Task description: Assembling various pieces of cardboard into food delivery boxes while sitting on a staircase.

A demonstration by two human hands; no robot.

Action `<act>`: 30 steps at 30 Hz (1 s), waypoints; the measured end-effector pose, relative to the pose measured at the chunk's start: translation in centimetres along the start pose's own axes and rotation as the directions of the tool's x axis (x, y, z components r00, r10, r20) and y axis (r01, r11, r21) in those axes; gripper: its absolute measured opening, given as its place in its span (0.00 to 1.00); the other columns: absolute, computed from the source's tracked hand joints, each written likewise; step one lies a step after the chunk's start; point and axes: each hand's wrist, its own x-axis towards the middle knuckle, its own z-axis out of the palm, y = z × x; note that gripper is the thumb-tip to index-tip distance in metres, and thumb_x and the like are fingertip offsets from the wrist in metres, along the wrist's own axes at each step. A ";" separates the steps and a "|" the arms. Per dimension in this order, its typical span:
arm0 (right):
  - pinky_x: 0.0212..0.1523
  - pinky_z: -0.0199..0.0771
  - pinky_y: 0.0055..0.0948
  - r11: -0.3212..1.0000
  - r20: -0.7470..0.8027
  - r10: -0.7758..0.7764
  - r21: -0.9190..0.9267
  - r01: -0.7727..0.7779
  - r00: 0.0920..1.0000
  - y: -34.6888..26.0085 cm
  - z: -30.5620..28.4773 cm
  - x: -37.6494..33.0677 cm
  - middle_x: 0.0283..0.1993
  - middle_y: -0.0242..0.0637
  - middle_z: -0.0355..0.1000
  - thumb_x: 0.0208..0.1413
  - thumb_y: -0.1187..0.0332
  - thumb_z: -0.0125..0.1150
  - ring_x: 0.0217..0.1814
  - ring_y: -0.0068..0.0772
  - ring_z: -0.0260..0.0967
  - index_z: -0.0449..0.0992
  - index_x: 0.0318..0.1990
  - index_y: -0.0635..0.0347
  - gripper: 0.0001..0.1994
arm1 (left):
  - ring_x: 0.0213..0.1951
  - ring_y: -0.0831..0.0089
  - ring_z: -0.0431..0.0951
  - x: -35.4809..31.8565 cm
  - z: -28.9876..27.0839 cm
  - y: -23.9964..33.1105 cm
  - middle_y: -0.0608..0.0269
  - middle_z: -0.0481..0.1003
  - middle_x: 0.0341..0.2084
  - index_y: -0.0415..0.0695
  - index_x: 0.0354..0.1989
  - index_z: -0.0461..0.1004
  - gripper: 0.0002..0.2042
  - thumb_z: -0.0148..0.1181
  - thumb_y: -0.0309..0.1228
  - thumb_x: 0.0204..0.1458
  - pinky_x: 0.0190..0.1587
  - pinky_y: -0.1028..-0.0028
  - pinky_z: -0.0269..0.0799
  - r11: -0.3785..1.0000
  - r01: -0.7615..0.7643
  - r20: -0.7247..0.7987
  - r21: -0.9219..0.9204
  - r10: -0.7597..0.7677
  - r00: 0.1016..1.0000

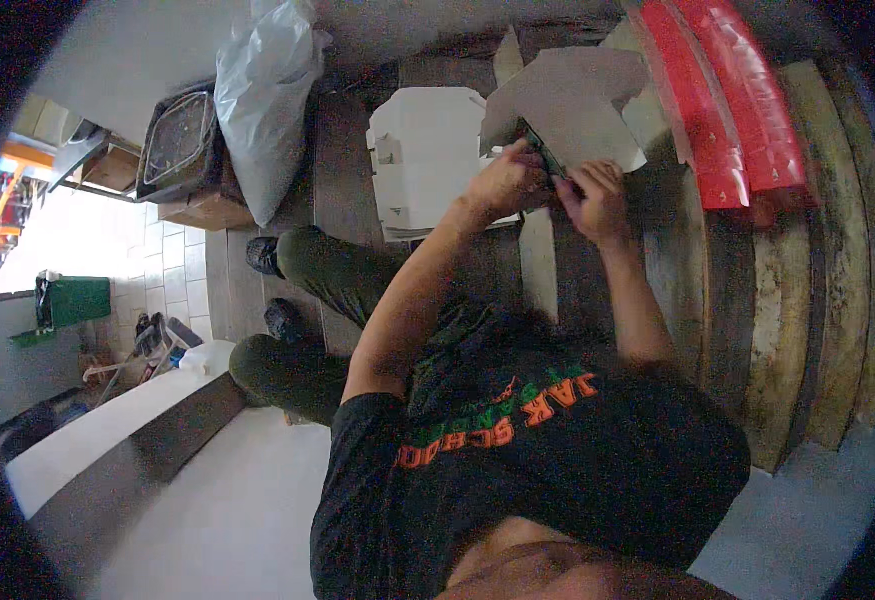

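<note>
1. My left hand (506, 180) sits just above the middle of the frame, fingers curled and pressed onto the lower edge of a flat grey cardboard blank (570, 105).
2. My right hand (598, 200) is just to the right of it, fingers bent and pinching the same lower edge of the blank, with a small dark green piece (548, 160) caught between my two hands.
3. The cardboard blank spreads out above my hands, in the upper centre of the frame, with flaps sticking out to its sides; it lies tilted over the wooden planks (758, 320) that curve down the right side.
4. To the left of the blank, near the top centre, a stack of white flat cut sheets (423, 160) lies on the boards, close beside my left hand.
5. In the upper right, two long red strips (728, 100) lean side by side across the planks, well apart from my hands.
6. In the upper left, a bulging clear plastic bag (263, 100) rests against a dark tray (178, 140) set on brown boxes.
7. My legs in dark green trousers (328, 270) stretch to the left of centre, and my black shirt fills the lower middle.
</note>
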 end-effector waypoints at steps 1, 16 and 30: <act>0.43 0.63 0.39 0.999 0.020 0.007 0.046 -0.008 1.000 -0.3 0.7 0.0 0.28 0.41 0.70 0.48 0.64 0.59 0.35 0.47 0.67 0.73 0.28 0.63 0.10 | 0.37 0.61 0.69 -0.1 0.1 0.1 0.62 0.73 0.27 0.47 0.27 0.75 0.12 0.66 0.37 0.35 0.45 0.64 0.65 0.997 -0.048 -0.052 0.053 0.050 0.997; 0.57 0.58 0.41 0.839 0.177 0.526 -0.263 -0.475 0.832 5.8 -1.8 0.7 0.52 0.56 0.63 0.55 0.54 0.51 0.56 0.55 0.59 0.67 0.50 0.67 0.24 | 0.64 0.50 0.46 1.3 0.4 0.0 0.48 0.43 0.64 0.44 0.60 0.55 0.39 0.66 0.42 0.38 0.61 0.60 0.52 0.986 0.168 0.172 -0.004 -0.164 0.971; 0.53 0.65 0.38 0.952 0.438 -0.258 0.266 0.150 0.861 -6.2 18.2 -5.2 0.49 0.48 0.68 0.47 0.61 0.61 0.53 0.45 0.66 0.68 0.50 0.64 0.24 | 0.48 0.45 0.63 -16.7 -1.9 -3.7 0.44 0.61 0.46 0.40 0.52 0.59 0.25 0.58 0.27 0.43 0.49 0.58 0.63 0.579 0.807 -0.494 -0.117 -0.739 0.459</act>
